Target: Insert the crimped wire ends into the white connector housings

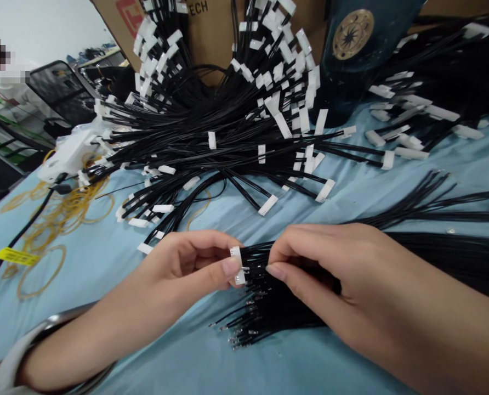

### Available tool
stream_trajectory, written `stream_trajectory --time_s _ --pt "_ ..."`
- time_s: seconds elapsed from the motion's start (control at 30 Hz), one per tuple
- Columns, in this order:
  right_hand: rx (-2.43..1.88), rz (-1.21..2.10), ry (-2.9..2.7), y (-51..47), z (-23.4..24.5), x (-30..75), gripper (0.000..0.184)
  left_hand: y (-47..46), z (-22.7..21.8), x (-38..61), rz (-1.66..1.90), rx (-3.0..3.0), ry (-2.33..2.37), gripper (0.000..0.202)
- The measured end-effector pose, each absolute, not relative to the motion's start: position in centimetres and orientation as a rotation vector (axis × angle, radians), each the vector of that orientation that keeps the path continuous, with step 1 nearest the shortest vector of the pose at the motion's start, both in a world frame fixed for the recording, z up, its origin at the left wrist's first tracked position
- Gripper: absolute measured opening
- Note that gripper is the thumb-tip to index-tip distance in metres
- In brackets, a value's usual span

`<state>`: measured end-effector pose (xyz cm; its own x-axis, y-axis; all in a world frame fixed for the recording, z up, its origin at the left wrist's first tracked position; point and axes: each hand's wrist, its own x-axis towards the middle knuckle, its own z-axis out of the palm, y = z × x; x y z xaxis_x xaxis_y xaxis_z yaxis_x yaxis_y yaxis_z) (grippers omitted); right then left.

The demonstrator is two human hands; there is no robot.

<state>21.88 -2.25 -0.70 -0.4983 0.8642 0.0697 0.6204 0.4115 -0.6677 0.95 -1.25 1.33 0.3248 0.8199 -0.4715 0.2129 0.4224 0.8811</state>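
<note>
The left hand [187,263] is curled, its thumb and fingers pinching a white plastic connector [237,265] at the end of a bundle of black wires [277,307]. The right hand [322,269] pinches those wires between thumb and forefinger, just beside the connector, with its other fingers curled over the bundle. The bundle lies near the front edge of the tabletop [104,323], which is covered in pale blue, and its metal-tipped wire ends fan out below the right hand. Behind the hands spreads a large heap of wire harnesses [211,131] with white connectors, leaning against a cardboard box [211,27]. More harnesses [417,120] lie at the right, and yellow rubber bands [51,219] lie at the left.
</note>
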Motion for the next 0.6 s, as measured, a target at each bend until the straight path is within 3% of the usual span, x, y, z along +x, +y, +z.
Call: stream_trajectory --time_s 0.27,0.6 --pt "-1.034 0.521 -2.377 -2.69 -1.57 22.24 0.03 -0.79 1.58 1.08 0.516 0.956 1.238 0.007" --pt "-1.038 0.54 -2.384 -2.37 -1.47 21.92 0.024 -0.83 1.61 0.83 0.489 0.956 1.229 0.004"
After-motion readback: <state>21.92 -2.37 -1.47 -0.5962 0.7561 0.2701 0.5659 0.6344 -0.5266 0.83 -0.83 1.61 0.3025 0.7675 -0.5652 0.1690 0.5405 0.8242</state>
